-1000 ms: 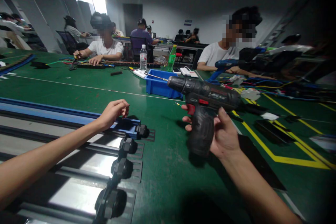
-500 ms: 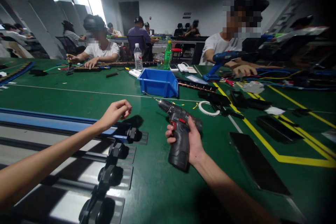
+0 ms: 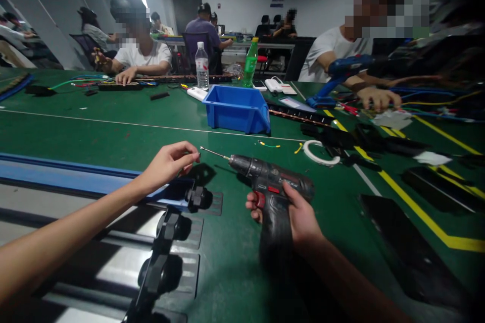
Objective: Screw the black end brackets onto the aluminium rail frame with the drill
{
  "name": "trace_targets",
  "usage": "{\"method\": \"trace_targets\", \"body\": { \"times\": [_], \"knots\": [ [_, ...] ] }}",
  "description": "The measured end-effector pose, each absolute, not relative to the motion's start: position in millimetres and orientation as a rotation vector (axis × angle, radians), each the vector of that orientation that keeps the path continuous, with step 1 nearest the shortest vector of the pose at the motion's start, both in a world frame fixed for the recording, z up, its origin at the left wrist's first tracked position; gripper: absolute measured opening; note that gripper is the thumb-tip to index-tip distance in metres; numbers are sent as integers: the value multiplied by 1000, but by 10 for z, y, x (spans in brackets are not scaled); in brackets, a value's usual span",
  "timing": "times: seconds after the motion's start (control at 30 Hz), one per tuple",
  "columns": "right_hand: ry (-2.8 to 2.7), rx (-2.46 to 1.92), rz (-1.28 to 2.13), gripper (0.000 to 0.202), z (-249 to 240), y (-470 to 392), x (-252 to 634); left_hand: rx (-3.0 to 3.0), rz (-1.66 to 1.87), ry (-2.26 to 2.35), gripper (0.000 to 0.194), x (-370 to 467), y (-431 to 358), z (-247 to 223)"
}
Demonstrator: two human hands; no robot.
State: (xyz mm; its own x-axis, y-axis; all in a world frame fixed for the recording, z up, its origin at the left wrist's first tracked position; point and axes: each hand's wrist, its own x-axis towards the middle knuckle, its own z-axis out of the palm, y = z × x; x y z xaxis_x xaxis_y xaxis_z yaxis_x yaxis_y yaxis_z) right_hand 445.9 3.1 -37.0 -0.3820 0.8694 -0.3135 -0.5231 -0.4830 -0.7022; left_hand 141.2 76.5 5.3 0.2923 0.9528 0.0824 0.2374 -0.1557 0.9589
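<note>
In my right hand (image 3: 299, 212) is a black and red cordless drill (image 3: 271, 189), gripped by its handle with a finger at the red trigger. A long thin bit (image 3: 214, 152) points left from its chuck, its tip close to the fingertips of my left hand (image 3: 172, 161). That hand is closed in a pinch, with a tiny dark thing at the fingertips, too small to name. Below it lie long metal profiles (image 3: 127, 257) with black end brackets. Large black cable glands (image 3: 161, 270) stick out of their ends, beside slotted tabs (image 3: 189, 275).
A blue bin (image 3: 237, 111) stands ahead on the green table (image 3: 113, 133), with two bottles behind it. Right of the bin lie a white ring (image 3: 322, 154), black parts (image 3: 409, 247) and yellow tape lines. Two co-workers sit across, a blue drill (image 3: 326, 91) near the right one.
The drill has swung round so that its bit now points at my left fingertips, and it appears larger. The left hand has shifted slightly right, still pinched. The view has tilted down.
</note>
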Motion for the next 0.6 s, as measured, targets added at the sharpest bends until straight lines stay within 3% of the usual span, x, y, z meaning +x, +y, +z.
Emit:
{"method": "trace_targets", "body": {
  "times": [0.6],
  "knots": [
    [-547, -592, 2123, 48, -409, 46, 4551, 1530, 951, 1025, 18, 1407, 786, 55]
  ]
}}
